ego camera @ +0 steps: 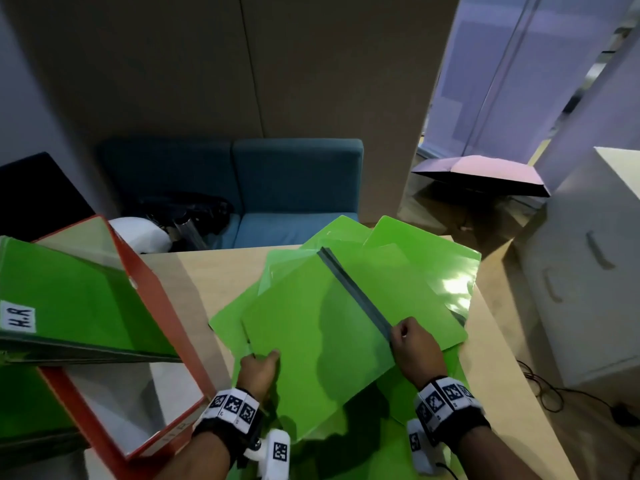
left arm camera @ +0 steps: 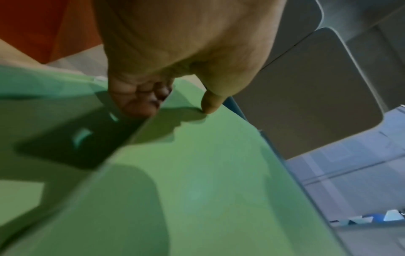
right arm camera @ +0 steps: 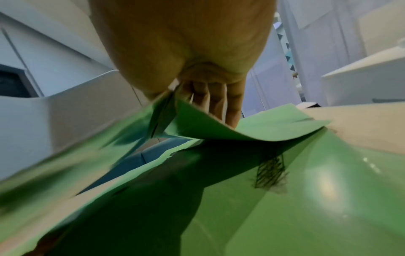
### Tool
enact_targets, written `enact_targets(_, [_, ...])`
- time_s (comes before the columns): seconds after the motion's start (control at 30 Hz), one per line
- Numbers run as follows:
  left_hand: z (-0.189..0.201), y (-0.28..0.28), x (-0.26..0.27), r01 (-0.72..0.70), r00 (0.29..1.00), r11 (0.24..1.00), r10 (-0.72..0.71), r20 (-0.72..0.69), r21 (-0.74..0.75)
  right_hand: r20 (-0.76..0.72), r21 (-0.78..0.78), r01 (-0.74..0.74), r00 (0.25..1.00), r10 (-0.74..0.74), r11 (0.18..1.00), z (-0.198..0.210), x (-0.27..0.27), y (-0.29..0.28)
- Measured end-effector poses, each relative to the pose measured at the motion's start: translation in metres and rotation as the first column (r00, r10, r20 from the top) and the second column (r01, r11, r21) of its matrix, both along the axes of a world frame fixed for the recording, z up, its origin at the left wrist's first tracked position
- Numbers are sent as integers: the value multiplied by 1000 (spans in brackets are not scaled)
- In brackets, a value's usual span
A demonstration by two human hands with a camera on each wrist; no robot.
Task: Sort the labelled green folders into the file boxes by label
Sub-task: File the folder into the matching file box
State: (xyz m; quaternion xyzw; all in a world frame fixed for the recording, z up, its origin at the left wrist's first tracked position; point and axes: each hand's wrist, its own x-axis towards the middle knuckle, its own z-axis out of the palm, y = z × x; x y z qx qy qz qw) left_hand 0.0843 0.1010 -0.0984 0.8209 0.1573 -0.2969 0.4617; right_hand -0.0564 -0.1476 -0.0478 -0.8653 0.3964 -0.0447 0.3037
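Observation:
A green folder (ego camera: 311,327) with a dark spine strip (ego camera: 356,292) is held above a loose pile of green folders (ego camera: 429,265) on the table. My left hand (ego camera: 259,367) pinches its near left corner, thumb on top (left arm camera: 210,104) and fingers curled beneath. My right hand (ego camera: 412,344) grips the near end of the spine; in the right wrist view the fingers (right arm camera: 217,102) curl under the folder's edge (right arm camera: 197,119). No label shows on this folder. At the left a red file box (ego camera: 156,306) holds a green folder labelled "H.R" (ego camera: 19,318).
The wooden table (ego camera: 221,271) carries the box and the pile. A blue sofa (ego camera: 277,188) with a dark bag stands behind it. A white cabinet (ego camera: 588,271) is at the right, and an opened umbrella (ego camera: 485,174) lies on the floor beyond.

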Motion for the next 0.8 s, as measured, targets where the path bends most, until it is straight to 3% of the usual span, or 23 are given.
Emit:
enact_targets(0.07, [4,6,9,0,996,1000,-2,86,30,-38,28,-93,995,94,995,-4,-4,-3])
enact_targets(0.13, [14,9,16,39,985,999,-43,165,31,-52,158,-198,977,208,967,-14,-11,-1])
enact_targets(0.2, [25,7,20,94,967,995,-89,238,-10,-133,215,-343,918,375,915,-28,-20,4])
enact_targets(0.27, [43,3,20,112,952,989,-81,294,-91,-244,170,-481,825,510,860,-38,-26,13])
enact_targets(0.37, [79,-10,7,177,958,930,-88,272,-321,-239,207,-525,791,563,825,-34,-25,31])
enact_targets(0.47, [112,-28,-18,355,933,818,-284,219,-453,-62,385,-497,827,559,777,-25,-14,49])
enact_targets(0.63, [103,-46,-42,638,769,697,-600,221,-328,207,380,-450,893,400,808,-11,1,62])
enact_targets(0.7, [88,-45,-45,640,766,715,-625,152,-283,260,367,-392,914,311,844,-4,2,63])
enact_targets(0.8, [64,-42,-43,462,878,839,-479,15,-288,262,430,-322,939,225,843,-4,-2,62])
